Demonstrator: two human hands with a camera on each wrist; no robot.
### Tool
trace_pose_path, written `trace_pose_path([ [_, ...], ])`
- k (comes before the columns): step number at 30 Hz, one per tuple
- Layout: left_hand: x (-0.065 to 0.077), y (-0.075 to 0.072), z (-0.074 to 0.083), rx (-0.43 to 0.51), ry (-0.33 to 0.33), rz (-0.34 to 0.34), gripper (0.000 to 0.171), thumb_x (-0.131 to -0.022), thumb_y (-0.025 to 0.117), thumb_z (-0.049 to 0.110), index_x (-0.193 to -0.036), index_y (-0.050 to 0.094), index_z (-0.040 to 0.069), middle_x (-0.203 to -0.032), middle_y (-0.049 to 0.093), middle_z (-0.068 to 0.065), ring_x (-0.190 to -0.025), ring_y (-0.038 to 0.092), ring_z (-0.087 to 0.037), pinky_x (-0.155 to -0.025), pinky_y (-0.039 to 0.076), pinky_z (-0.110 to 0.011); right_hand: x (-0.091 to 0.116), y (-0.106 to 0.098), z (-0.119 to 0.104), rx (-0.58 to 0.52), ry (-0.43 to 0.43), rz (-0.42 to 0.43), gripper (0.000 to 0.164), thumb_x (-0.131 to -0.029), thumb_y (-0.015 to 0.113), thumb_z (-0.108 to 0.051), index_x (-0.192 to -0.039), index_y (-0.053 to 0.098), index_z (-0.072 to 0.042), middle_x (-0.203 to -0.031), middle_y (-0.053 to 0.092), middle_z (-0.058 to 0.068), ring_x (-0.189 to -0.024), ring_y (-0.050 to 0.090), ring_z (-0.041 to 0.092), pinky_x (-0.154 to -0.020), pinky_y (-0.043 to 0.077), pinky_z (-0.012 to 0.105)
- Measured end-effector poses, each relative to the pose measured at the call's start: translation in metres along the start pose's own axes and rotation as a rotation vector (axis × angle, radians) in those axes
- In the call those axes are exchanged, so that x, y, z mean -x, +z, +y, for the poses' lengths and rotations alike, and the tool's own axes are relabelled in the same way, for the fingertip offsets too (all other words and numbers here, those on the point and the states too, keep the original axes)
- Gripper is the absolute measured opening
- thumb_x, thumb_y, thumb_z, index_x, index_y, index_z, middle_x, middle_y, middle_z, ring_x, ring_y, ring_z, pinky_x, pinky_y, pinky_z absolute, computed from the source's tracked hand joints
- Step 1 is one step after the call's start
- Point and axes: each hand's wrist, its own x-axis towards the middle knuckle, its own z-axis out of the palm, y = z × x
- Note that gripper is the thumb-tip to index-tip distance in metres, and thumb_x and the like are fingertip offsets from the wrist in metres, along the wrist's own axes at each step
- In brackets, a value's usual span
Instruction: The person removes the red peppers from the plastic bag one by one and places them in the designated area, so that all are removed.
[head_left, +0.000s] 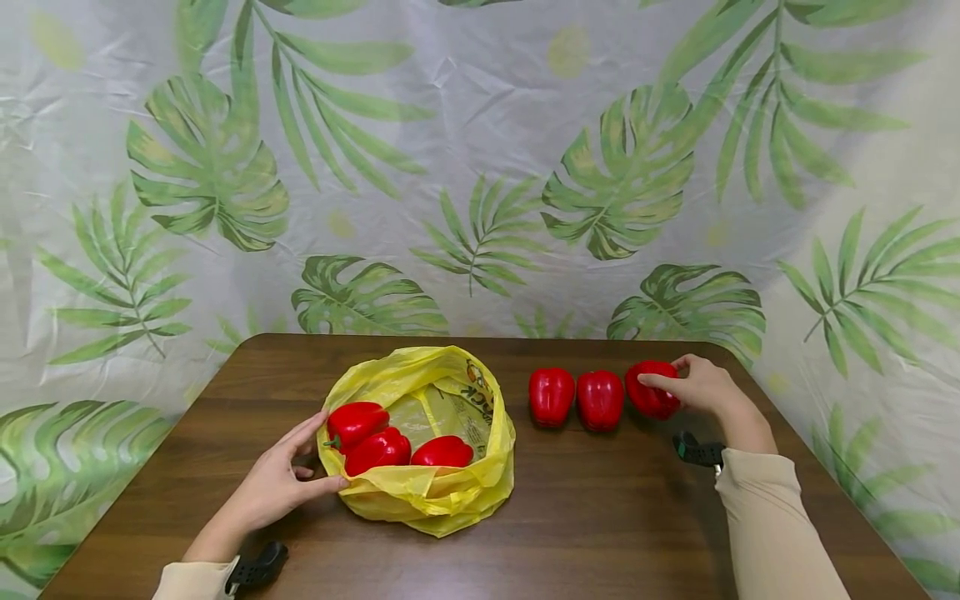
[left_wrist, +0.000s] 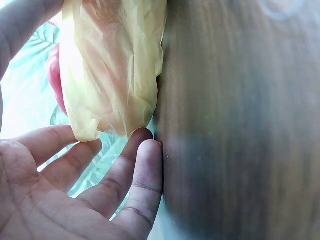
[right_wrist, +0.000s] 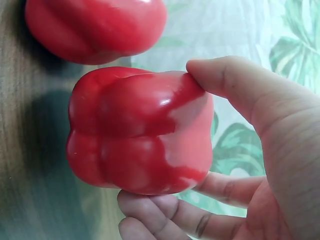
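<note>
A yellow plastic bag [head_left: 498, 467] stands with its mouth wide on the table, left of centre. Three red bell peppers lie inside, one [head_left: 442, 452] near the front rim. Against the bag's left side rests my left hand [head_left: 273, 479], fingers spread and nearly straight, thumb at the front rim. In the left wrist view the fingertips [left_wrist: 149, 155] touch the thin bag wall [left_wrist: 115, 75]. My right hand [head_left: 708, 387] grips a red bell pepper [right_wrist: 145, 132] at the right end of a row, thumb on one side and fingers on the other.
Two more red bell peppers, one [head_left: 551, 398] on the left and one [head_left: 601, 401] in the middle, stand between the bag and my right hand. The brown wooden table [head_left: 600, 517] ends at a leaf-patterned cloth [head_left: 480, 167] behind. Each wrist wears a black strap device.
</note>
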Motion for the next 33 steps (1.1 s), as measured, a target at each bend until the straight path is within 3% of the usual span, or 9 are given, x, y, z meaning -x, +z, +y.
trace_pose_path([
  [11,-0.001,0.001,0.0,0.008,0.007,0.003,0.104,-0.085,0.093,0.035,-0.167,0.037,0.005,-0.169,0.038,-0.026,-0.128,0.065,-0.041,-0.083,0.06,-0.02,0.0,0.007,0.006,-0.006,-0.01,-0.036,0.097,-0.098,0.064,-0.065,-0.145,0.041,0.017,-0.107,0.068,0.024,-0.086,0.069,0.026,-0.076,0.062,0.037],
  [17,-0.002,0.001,-0.001,0.003,0.013,0.004,0.104,-0.084,0.093,0.035,-0.167,0.037,0.006,-0.17,0.038,-0.026,-0.128,0.065,-0.041,-0.082,0.06,-0.02,0.0,0.011,0.009,-0.014,-0.014,-0.04,0.097,-0.097,0.066,-0.065,-0.145,0.041,0.016,-0.11,0.067,0.024,-0.087,0.068,0.025,-0.074,0.062,0.034],
  [25,-0.002,0.001,-0.002,0.001,0.022,0.005,0.104,-0.085,0.093,0.036,-0.167,0.037,0.006,-0.17,0.038,-0.026,-0.127,0.065,-0.04,-0.083,0.06,-0.021,0.001,0.013,0.008,-0.046,-0.007,-0.06,0.097,-0.097,0.067,-0.064,-0.145,0.039,0.015,-0.115,0.063,0.025,-0.094,0.065,0.028,-0.078,0.064,0.038],
  [33,-0.001,0.001,-0.001,-0.002,0.02,0.008,0.104,-0.085,0.093,0.035,-0.167,0.037,0.005,-0.17,0.038,-0.026,-0.127,0.065,-0.04,-0.082,0.06,-0.02,-0.001,0.016,0.007,-0.039,-0.022,-0.066,0.095,-0.097,0.067,-0.063,-0.145,0.039,0.013,-0.118,0.064,0.027,-0.089,0.069,0.025,-0.076,0.063,0.037],
])
